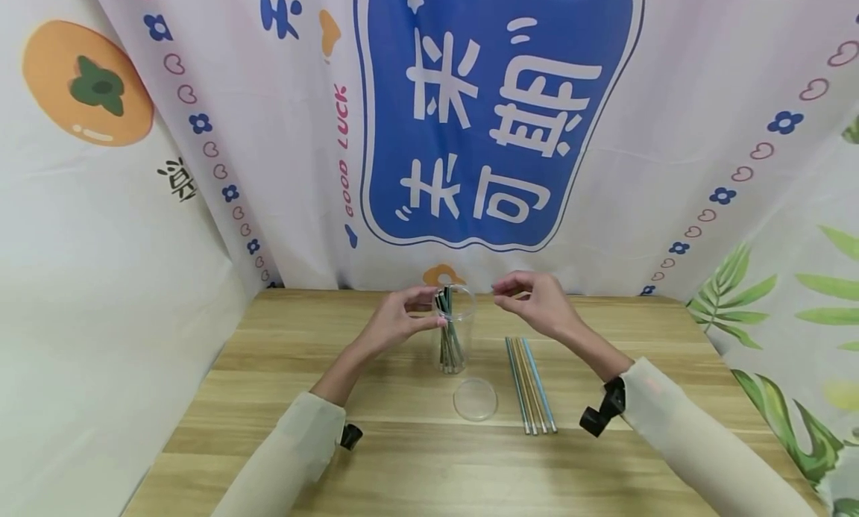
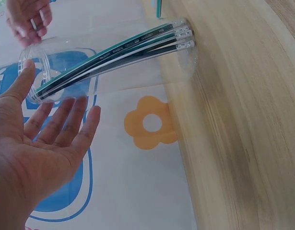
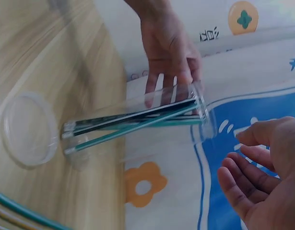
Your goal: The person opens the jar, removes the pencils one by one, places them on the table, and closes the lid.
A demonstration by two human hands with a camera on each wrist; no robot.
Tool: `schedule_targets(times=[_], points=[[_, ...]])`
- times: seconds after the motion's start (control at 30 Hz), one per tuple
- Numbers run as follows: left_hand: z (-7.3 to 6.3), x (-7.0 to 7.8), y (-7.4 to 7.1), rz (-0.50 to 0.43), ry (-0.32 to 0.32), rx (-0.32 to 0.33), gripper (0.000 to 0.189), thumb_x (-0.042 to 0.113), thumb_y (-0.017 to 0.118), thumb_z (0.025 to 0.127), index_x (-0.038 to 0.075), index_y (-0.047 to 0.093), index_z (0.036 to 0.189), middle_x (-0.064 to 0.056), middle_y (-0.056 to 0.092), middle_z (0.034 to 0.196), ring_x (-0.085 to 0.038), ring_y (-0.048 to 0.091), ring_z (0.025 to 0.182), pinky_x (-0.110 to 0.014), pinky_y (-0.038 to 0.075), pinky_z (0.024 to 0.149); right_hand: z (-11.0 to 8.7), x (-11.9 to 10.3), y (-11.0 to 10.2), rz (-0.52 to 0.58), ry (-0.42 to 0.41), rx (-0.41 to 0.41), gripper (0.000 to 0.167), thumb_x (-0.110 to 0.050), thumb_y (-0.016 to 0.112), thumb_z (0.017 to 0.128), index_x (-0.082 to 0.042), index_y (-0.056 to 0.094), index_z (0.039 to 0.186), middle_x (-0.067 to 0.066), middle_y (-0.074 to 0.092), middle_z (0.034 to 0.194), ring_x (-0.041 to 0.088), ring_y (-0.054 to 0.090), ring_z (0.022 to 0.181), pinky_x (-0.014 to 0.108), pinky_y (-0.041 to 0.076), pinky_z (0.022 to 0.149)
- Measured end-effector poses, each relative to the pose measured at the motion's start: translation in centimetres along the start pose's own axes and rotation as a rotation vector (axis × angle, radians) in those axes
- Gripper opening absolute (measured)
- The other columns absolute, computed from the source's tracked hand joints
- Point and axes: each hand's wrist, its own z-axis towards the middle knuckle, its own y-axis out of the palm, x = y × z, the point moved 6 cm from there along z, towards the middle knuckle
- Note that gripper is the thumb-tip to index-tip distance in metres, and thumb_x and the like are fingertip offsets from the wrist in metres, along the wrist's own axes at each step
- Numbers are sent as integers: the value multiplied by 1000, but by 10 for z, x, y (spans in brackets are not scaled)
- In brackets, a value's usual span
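Observation:
A clear plastic jar [image 1: 468,345] stands upright near the back of the table, without its lid. My left hand [image 1: 397,321] holds it near the rim, thumb on one side and fingers on the other. Inside, several dark and green pencils [image 3: 133,127] lean together, their metal-ringed ends at the bottom. My right hand [image 1: 537,302] is just right of the jar's mouth, apart from it. Its fingers are loosely bent, with nothing visible between them. A round clear lid [image 1: 475,400] lies in front of the jar. To its right, several teal, gold and blue pencils [image 1: 530,386] lie side by side.
The wooden table [image 1: 376,442] ends at the back against a printed curtain [image 1: 302,204] with a blue panel. More printed cloth hangs at the left and right sides. Each wrist carries a small black camera [image 1: 593,420].

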Motion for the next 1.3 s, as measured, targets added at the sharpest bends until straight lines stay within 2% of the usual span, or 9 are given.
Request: schedule_targets(times=[0.4, 0.7, 0.93, 1.17, 1.3], points=[[-1, 1, 0, -19, 12, -10, 61, 28, 90, 88, 9, 66, 141, -8, 75, 128, -27, 72, 119, -45, 59, 104, 14, -33, 18, -16, -52, -77, 20, -9, 77, 98, 0, 77, 115, 10, 77, 106, 24, 73, 97, 37, 65, 85], [-1, 2, 0, -25, 26, -23, 60, 27, 90, 88, 8, 67, 141, -8, 75, 129, -29, 72, 119, -44, 59, 103, 28, -46, 28, -73, -110, -92, 17, -8, 78, 96, 0, 78, 111, 9, 78, 101, 22, 74, 92, 33, 65, 82], [-1, 1, 1, -32, 25, -29, 60, 28, 89, 88, 9, 67, 140, -7, 75, 129, -27, 72, 118, -44, 60, 102, 36, -50, 34, -86, -102, -127, 16, -6, 78, 95, 3, 78, 109, 10, 78, 99, 22, 74, 89, 35, 65, 83], [-2, 1, 0, -30, 23, -27, 60, 28, 89, 88, 9, 67, 140, -7, 74, 130, -27, 72, 118, -44, 60, 102, 41, -48, 45, -143, -88, -207, 17, -4, 81, 93, 2, 79, 108, 9, 79, 97, 19, 75, 85, 30, 64, 79], [-1, 1, 1, -27, 24, -26, 60, 29, 89, 89, 9, 67, 141, -7, 74, 131, -26, 72, 118, -43, 60, 102, 43, -50, 49, -162, -79, -217, 17, -3, 81, 92, 1, 79, 108, 8, 80, 97, 18, 75, 85, 29, 64, 78]])
